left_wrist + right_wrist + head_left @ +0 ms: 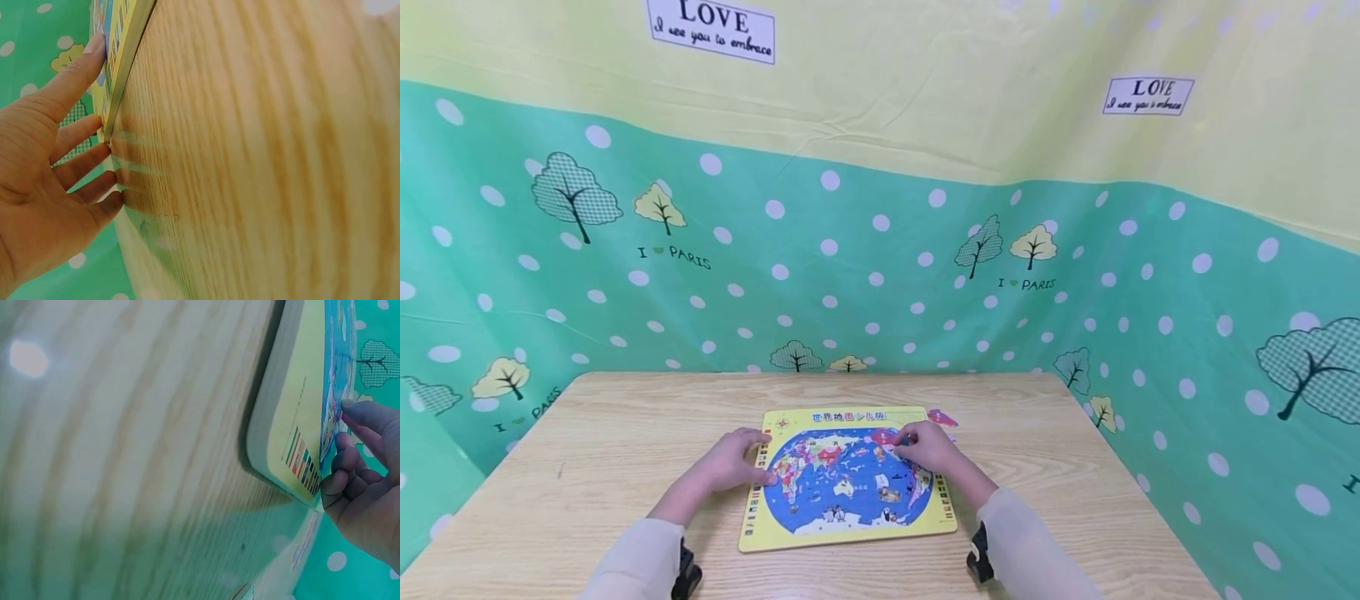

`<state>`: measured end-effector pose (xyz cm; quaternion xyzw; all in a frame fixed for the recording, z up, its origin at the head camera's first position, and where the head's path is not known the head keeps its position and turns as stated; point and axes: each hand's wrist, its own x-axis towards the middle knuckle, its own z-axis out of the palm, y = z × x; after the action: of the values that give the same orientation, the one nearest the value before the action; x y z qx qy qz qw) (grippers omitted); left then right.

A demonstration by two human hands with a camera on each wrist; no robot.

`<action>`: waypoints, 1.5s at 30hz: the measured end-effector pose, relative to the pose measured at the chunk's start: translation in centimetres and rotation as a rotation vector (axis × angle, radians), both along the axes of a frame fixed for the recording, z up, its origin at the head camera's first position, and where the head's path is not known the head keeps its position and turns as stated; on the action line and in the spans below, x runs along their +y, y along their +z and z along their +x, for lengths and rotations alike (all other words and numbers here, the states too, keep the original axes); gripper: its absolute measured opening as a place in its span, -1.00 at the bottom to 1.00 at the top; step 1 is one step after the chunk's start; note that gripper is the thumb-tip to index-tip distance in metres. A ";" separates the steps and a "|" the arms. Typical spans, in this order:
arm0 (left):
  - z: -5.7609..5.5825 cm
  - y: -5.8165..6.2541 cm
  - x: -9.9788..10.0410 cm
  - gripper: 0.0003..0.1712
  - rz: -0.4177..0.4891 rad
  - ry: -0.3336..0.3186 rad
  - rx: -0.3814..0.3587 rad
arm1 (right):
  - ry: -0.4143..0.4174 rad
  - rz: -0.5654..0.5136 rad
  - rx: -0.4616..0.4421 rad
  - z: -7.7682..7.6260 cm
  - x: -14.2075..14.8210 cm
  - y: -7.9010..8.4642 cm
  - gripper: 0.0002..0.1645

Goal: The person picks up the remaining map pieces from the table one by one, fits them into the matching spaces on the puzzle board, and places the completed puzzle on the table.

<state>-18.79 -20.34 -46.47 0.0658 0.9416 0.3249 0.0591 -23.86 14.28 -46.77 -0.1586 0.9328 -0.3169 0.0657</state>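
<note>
A yellow-bordered world map puzzle board (850, 542) lies flat on the table, its blue oval map (820, 492) dotted with small pictures. My left hand (735, 460) rests at the board's left edge, thumb over the border and the other fingers fairly straight along the side; the left wrist view shows this hand (56, 150) holding no piece. Over the map's upper right, my right hand (931, 450) has curled fingers and pinches a red puzzle piece (882, 436). In the right wrist view the right hand's fingertips (345, 407) partly hide the piece.
Another red puzzle piece (942, 417) lies just past the board's upper right corner, with a smaller pinkish bit near it. The wooden table (625, 450) meets a green and yellow patterned cloth (850, 283) at the back and right.
</note>
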 end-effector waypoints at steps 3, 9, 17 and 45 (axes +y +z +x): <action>0.0 0.0 0.0 -0.06 -0.003 0.000 0.000 | 0.003 0.000 -0.009 0.0 0.0 0.1 -0.84; 0.0 -0.1 0.0 -0.05 -0.005 0.001 -0.003 | 0.000 0.002 -0.021 0.1 0.0 0.1 -0.86; 0.1 0.2 0.0 -0.05 -0.006 -0.005 -0.002 | -0.008 0.004 -0.043 0.1 -0.1 0.3 -0.86; 0.3 0.7 0.2 -0.06 -0.020 -0.013 0.002 | 0.014 0.015 -0.044 -0.2 0.2 0.3 -0.86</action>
<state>-18.48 -20.15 -45.78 0.0716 0.9445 0.3149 0.0607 -24.09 14.47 -46.43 -0.1577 0.9323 -0.3128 0.0896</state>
